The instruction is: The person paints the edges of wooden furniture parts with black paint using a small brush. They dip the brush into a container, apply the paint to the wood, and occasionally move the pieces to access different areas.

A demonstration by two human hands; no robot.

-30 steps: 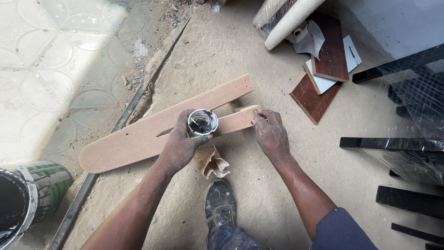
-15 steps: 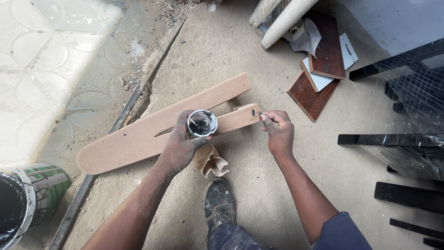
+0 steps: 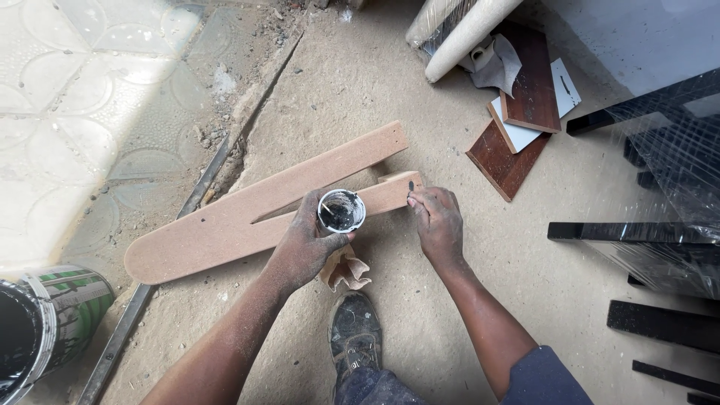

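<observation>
The left hand (image 3: pixel 304 244) grips a small cup (image 3: pixel 341 210) of dark paste over a forked wooden board (image 3: pixel 247 214) lying on the dusty floor (image 3: pixel 352 90). The right hand (image 3: pixel 436 223) has its fingers pressed together, fingertips touching the board's short end, where a dark spot (image 3: pixel 410 184) shows.

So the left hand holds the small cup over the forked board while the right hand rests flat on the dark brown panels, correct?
Not quite. The head view shows the right hand at the tip of the forked board, touching a dark spot there, apart from the dark brown panels. The left hand does hold the small cup.
</observation>
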